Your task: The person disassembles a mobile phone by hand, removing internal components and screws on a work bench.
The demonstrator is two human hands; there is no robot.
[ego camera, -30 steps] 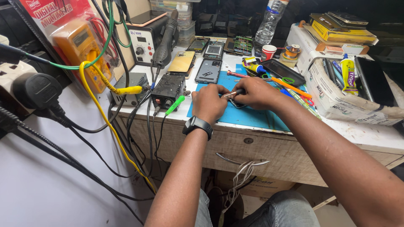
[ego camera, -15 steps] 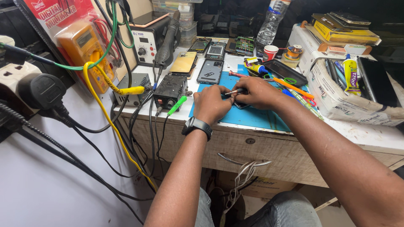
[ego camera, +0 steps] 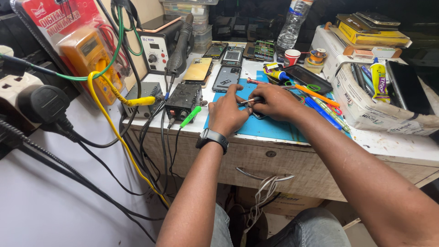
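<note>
Fingers of right hand pinch tweezers; left hand apparently hides a dark phone

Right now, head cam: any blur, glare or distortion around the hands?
Head view: even indoor light, no strong glare; both hands and the blue mat read sharp enough. Wide-angle bend stretches the plug and the forearms at the edges. The thing under the fingers is mostly hidden; the back shelf is dark.
</note>
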